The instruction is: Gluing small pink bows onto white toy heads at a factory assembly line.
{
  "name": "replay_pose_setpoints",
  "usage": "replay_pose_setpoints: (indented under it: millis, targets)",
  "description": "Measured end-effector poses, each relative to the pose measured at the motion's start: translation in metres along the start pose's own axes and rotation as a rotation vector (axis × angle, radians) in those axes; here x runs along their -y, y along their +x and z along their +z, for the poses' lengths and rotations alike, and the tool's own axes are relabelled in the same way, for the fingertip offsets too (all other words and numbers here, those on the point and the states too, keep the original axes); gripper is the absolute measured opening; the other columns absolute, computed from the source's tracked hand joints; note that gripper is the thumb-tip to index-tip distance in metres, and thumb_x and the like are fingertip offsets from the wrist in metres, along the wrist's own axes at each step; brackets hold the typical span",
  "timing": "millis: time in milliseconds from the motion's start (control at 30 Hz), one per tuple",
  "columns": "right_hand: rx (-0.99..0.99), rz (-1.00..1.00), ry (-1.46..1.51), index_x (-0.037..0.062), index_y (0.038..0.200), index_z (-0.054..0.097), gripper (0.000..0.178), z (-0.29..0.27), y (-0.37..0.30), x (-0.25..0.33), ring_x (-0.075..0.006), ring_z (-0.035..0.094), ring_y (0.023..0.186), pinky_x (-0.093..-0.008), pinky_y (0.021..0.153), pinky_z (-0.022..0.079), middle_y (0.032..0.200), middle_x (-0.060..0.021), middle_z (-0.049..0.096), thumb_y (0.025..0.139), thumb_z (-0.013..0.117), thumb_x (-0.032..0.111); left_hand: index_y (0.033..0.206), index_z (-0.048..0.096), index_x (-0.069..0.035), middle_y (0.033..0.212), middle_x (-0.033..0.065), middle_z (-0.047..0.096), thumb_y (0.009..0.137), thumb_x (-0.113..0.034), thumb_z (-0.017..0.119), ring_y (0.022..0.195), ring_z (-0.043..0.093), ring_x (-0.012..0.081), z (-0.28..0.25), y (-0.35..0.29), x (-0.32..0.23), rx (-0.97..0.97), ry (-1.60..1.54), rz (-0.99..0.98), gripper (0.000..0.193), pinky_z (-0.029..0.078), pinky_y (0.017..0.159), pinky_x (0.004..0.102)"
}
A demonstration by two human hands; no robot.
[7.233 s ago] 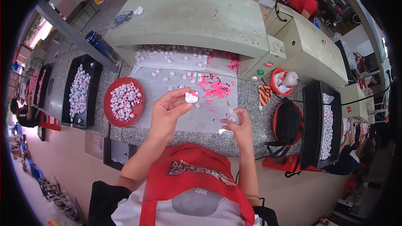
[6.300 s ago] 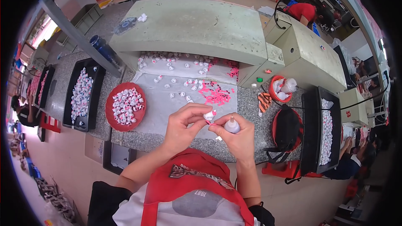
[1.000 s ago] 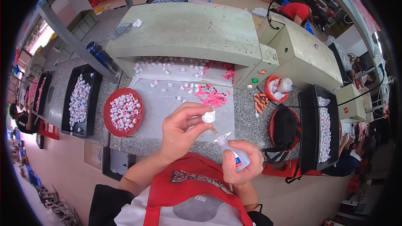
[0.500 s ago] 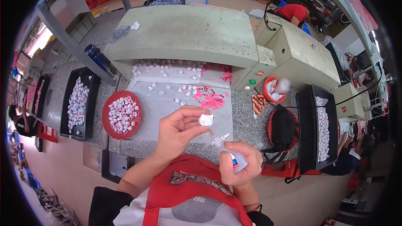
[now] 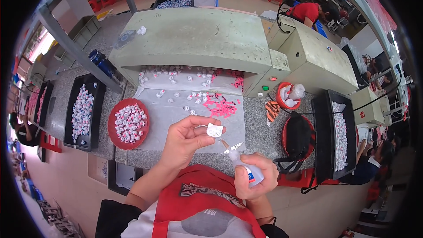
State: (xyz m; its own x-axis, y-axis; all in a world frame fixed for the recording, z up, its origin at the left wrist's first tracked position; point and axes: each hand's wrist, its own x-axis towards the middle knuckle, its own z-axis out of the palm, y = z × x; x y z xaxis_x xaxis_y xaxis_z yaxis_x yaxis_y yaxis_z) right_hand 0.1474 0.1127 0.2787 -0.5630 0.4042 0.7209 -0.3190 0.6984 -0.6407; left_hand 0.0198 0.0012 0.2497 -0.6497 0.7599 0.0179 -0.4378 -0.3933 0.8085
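Observation:
Between the thumb and fingers of my left hand (image 5: 184, 140) is a small white cat-head piece (image 5: 214, 131) with dark lines on it. My right hand (image 5: 266, 172) is closed round a translucent squeeze bottle (image 5: 236, 156) with a blue and red label. The bottle's thin nozzle points up and left, just below the white piece; whether they touch I cannot tell. Beyond my hands, small pink pieces (image 5: 222, 107) lie scattered on a grey-white sheet (image 5: 154, 123), with several white pieces (image 5: 176, 94) beside them.
A red dish (image 5: 111, 128) of white pieces stands left, beside a black tray (image 5: 70, 123). A pale green machine (image 5: 194, 31) spans the bench behind the sheet. At right are an orange-red bowl (image 5: 280, 97), a black bag (image 5: 296, 136) and another black tray (image 5: 324, 136).
The white piece has turned and shifted slightly left and down in my left fingers. My right hand and the bottle have moved a little right and down, and the bottle has tilted.

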Motion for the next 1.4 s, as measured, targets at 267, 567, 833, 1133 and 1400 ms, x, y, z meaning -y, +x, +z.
replay_pose_setpoints:
  millis: [267, 567, 833, 1133, 1400]
  targets:
    - [-0.022, -0.028, -0.048, -0.0022, 0.081, 0.056, 0.02, -0.002, -0.001, -0.002, -0.0173, 0.053, 0.044, -0.0248, 0.042, 0.042, 0.065, -0.0101, 0.06, 0.062, 0.062, -0.001, 0.103, 0.05, 0.003, 0.103, 0.0148, 0.057, 0.069, 0.007, 0.063, 0.097, 0.056, 0.0297, -0.002, 0.002, 0.001, -0.031, 0.052, 0.006, 0.037, 0.044, 0.086, 0.0385]
    - [-0.082, 0.334, -0.027, -0.0033, 0.084, 0.057, 0.021, 0.006, -0.005, -0.007, -0.0172, 0.059, 0.058, -0.0262, 0.055, 0.047, 0.071, -0.0095, 0.062, 0.068, 0.06, 0.009, 0.103, 0.051, 0.003, 0.102, 0.0141, 0.057, 0.071, 0.008, 0.06, 0.096, 0.057, 0.0284, -0.012, 0.006, 0.003, -0.08, 0.048, 0.009, 0.034, 0.043, 0.087, 0.0364]
    - [0.055, 1.278, 0.248, 0.0001, 0.093, 0.051, 0.027, 0.078, -0.131, -0.236, -0.0174, 0.059, 0.065, -0.0291, 0.055, 0.051, 0.081, -0.0087, 0.057, 0.068, 0.061, 0.004, 0.103, 0.052, 0.003, 0.101, 0.0155, 0.057, 0.072, 0.009, 0.058, 0.096, 0.057, 0.027, -0.04, 0.004, 0.011, -0.236, 0.073, 0.007, 0.032, 0.045, 0.086, 0.0337]
    - [0.467, 0.651, -0.546, 0.0057, 0.085, 0.062, 0.025, 0.128, -0.143, -0.269, -0.0326, 0.06, 0.073, -0.0382, 0.066, 0.047, 0.079, -0.0143, 0.061, 0.065, 0.067, 0.02, 0.104, 0.052, 0.003, 0.101, 0.0149, 0.057, 0.073, 0.006, 0.059, 0.089, 0.059, 0.0255, -0.044, -0.007, 0.012, -0.252, 0.068, -0.086, 0.032, 0.046, 0.084, 0.0331]
    - [0.236, 1.071, -0.029, 0.0031, 0.082, 0.064, 0.018, 0.07, -0.099, -0.213, -0.0111, 0.056, 0.05, -0.0259, 0.044, 0.044, 0.06, -0.008, 0.059, 0.069, 0.066, 0.015, 0.106, 0.051, 0.003, 0.102, 0.0134, 0.057, 0.074, 0.006, 0.058, 0.09, 0.059, 0.0249, -0.039, 0.006, 0.029, -0.204, 0.075, -0.064, 0.033, 0.047, 0.083, 0.0327]
